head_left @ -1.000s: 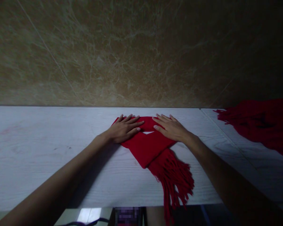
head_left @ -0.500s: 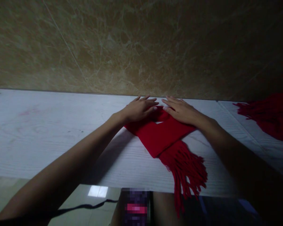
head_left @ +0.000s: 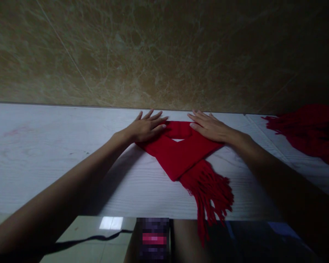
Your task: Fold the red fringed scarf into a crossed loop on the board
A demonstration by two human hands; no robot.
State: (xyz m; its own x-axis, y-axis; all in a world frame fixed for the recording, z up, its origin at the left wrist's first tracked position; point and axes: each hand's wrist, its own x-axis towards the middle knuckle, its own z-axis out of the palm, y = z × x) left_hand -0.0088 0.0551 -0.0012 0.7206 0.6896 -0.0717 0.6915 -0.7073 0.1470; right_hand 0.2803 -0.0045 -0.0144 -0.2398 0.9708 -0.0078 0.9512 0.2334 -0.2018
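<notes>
A red scarf (head_left: 178,160) lies folded on the white wood-grain table, its band forming a loop with a small gap in it. Its fringe spreads toward the lower right and hangs over the table's front edge. On the loop's upper left corner rests my left hand (head_left: 146,128), flat with fingers spread. My right hand (head_left: 208,126) lies palm down on the upper right corner, its fingers stretched out toward the wall. Both hands press on the cloth without gripping it, and they cover the loop's two far corners.
A second red fringed cloth (head_left: 309,135) lies bunched at the table's right end. A brown marbled wall (head_left: 153,54) rises directly behind the white table (head_left: 44,168). A dark strap (head_left: 98,238) hangs below the front edge, above the tiled floor (head_left: 79,233).
My left hand has slid left along the scarf's far edge, with its fingers spreading wider, and more of the loop shows. My right hand stays on its corner. The view has shifted slightly.
</notes>
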